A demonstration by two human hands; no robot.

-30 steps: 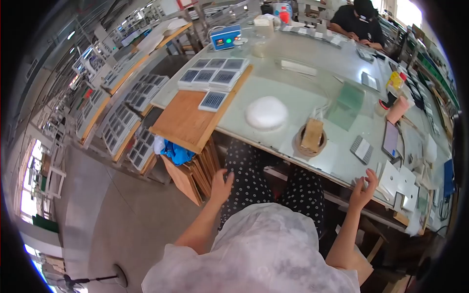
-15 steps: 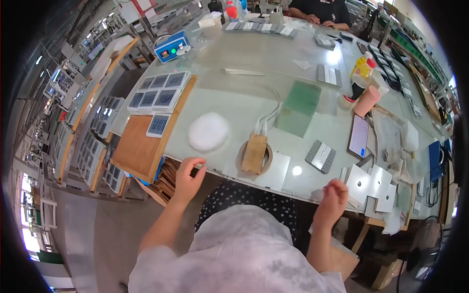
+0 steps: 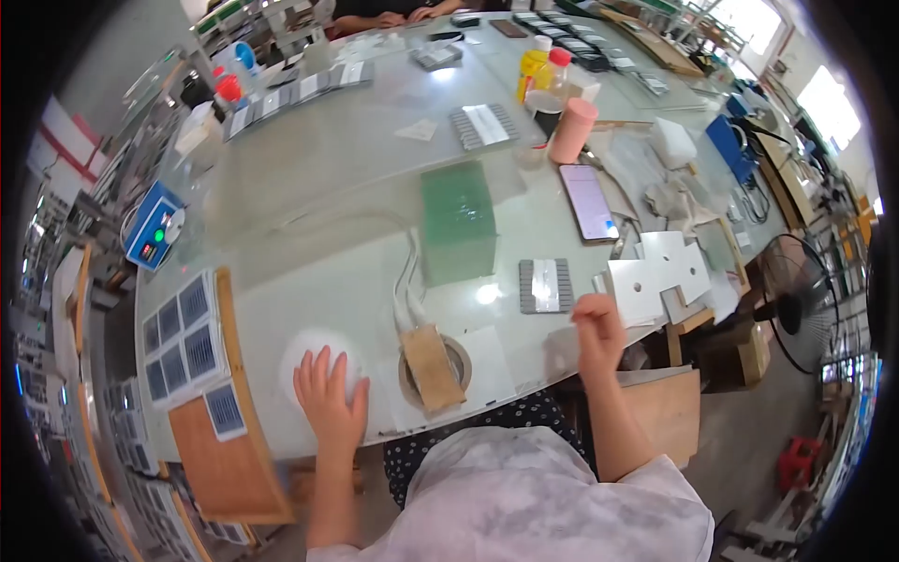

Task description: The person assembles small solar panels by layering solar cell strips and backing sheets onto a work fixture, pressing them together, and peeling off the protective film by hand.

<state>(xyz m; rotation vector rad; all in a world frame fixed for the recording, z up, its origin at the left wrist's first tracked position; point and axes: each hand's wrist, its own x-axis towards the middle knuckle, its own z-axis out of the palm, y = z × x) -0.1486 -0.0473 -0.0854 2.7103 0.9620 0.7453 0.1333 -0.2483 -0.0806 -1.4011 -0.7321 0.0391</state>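
Observation:
My left hand has its fingers spread over the near part of a round white pad; whether it touches the pad is unclear. My right hand is at the table's front edge with curled fingers, right of a grey ribbed piece with a clear strip. Its fingertips show too little to tell if anything is between them. Between my hands, a tan block lies across a round ring-shaped holder, with pale cables running from it. Behind it lies a green translucent sheet.
Framed dark-celled panels and a wooden board lie at left, near a blue device. Right are a phone, a pink cylinder, bottles and white plates. A co-worker's hands are across the table.
The view has swung to the right. My left hand has moved up over the table to the white pad with fingers spread. My right hand remains near the front edge, fingers curled.

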